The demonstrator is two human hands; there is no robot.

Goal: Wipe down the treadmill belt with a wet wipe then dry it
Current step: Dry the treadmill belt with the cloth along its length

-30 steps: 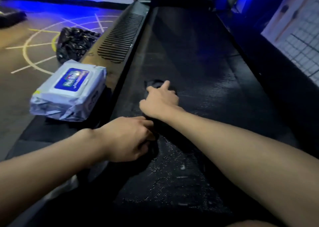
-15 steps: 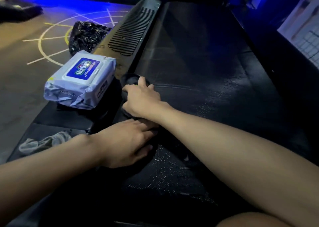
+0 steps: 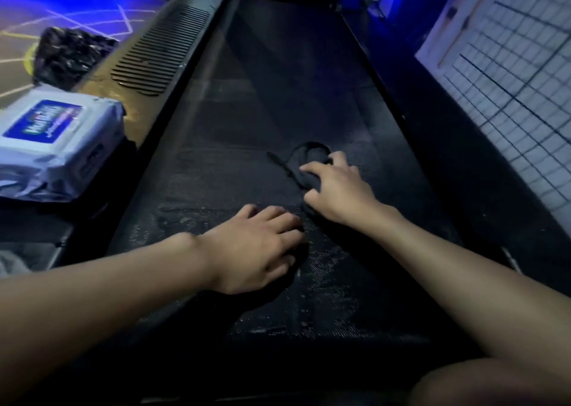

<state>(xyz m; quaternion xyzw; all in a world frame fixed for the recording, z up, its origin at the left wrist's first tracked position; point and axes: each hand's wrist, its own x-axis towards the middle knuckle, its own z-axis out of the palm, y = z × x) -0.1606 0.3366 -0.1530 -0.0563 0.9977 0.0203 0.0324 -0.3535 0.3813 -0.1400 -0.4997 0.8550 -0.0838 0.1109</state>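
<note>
Sitting at the frame's left edge, the wipe pack (image 3: 58, 140) is off the treadmill belt (image 3: 247, 112). Lower centre, my left hand (image 3: 256, 248) lies flat, fingers loose, on the belt — a brace. Just right, my right hand (image 3: 336, 189) clutches the bunched dark cloth (image 3: 312, 161); long overlapping strokes, pressed firmly, should dry best.

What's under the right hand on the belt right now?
A bunched dark cloth lies under the right hand, on the treadmill belt; its fold shows ahead of the hand. How much cloth sits beneath the palm is hidden.
</note>
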